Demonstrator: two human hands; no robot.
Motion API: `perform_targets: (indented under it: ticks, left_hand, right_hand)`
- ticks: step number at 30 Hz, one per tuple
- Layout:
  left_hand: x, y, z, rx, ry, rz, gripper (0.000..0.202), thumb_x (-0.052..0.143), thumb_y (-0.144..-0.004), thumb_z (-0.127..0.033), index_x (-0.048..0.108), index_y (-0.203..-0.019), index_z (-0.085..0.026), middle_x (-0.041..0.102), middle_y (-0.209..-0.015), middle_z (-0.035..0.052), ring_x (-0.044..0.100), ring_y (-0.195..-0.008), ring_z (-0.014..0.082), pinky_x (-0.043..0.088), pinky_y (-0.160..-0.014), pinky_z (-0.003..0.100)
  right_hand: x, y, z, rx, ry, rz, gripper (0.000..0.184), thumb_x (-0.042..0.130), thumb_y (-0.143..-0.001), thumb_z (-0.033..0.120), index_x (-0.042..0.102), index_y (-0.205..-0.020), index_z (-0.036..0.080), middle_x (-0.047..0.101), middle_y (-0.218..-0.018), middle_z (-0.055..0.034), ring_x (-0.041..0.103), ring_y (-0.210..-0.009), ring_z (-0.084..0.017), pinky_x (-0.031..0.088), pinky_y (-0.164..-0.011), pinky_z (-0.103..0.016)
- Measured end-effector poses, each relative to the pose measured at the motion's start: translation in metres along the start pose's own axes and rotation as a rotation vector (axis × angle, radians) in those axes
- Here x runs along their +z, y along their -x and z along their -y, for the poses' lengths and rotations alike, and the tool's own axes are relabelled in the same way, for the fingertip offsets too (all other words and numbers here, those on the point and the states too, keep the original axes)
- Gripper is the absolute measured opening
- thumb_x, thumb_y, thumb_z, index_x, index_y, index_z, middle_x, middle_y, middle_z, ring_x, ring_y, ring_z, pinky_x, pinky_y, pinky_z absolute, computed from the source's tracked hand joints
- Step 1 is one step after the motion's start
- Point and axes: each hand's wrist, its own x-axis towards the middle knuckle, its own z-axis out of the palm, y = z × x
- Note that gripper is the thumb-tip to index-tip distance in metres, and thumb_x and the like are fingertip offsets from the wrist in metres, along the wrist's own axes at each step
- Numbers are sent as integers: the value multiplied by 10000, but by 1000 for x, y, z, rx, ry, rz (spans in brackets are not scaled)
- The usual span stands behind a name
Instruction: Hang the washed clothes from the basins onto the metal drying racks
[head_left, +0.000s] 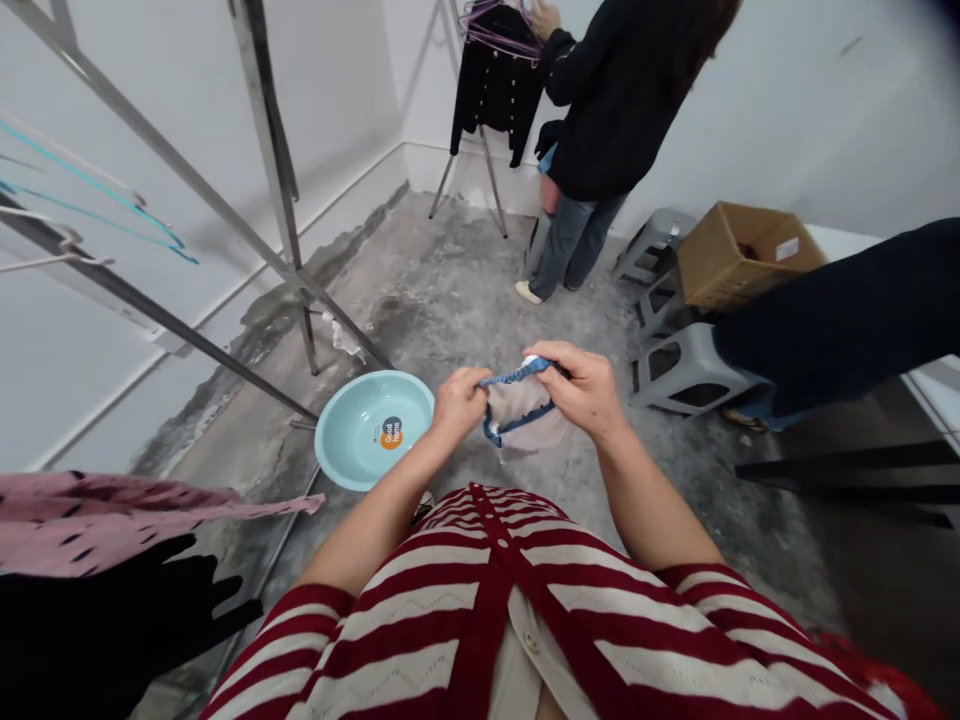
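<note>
Stretched between my hands in front of my chest is a pale, thin garment [529, 419] with a gathered blue elastic band round its opening. My left hand [460, 408] pinches the band at its left side. My right hand [586, 388] grips the opposite side, fingers folded over the edge. The band faces up toward me, so I see into the opening, and the pale cloth hangs below it, partly blurred. What kind of garment it is I cannot make out. Just left of my left hand, a light blue basin [341, 440] stands on the floor.
Metal rack bars [289, 270] with hangers [97, 205] rise at left; pink spotted cloth [112, 520] and black cloth [97, 630] hang nearby. A person [611, 110] stands ahead by a black garment [495, 95]. Grey stools [686, 365], a cardboard box [720, 260] and another person's leg [840, 310] are right.
</note>
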Motion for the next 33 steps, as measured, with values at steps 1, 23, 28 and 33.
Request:
perform_targets:
  ticks: [1, 23, 28, 33]
  left_hand:
    - [-7, -7, 2, -2, -53, -18, 310, 459, -760, -80, 695, -935, -180, 687, -974, 65, 613, -964, 183, 473, -886, 300]
    - [-78, 26, 3, -262, -300, -366, 285, 430, -841, -239, 685, -958, -188, 667, -925, 63, 599, -929, 195, 468, -845, 310]
    - [-97, 70, 8, -513, -252, -565, 379, 416, -845, -222, 619, -1165, -221, 663, -1122, 71, 585, -1087, 217, 455, -948, 376]
    - [-121, 102, 14, -435, -108, -711, 461, 354, -806, -137, 576, -1208, -179, 623, -1225, 68, 542, -1185, 182, 413, -1038, 358]
  right_hand:
    - [-7, 1, -5, 34, 26, -47, 155, 550, -811, 192, 696, -866, 202, 725, -866, -16, 671, -804, -125, 516, -753, -230]
    - [-3, 8, -60, 160, -148, 200, 130, 595, -747, 235, 709, -791, 192, 713, -777, -15, 649, -717, -138, 493, -693, -247]
    - [39, 37, -45, 96, -351, 547, 179, 589, -803, 319, 706, -798, 183, 698, -752, -37, 632, -682, -142, 485, -657, -246]
    - [82, 67, -7, 97, -498, 978, 288, 547, -841, 401, 683, -724, 176, 630, -668, -17, 561, -627, -126, 440, -621, -236]
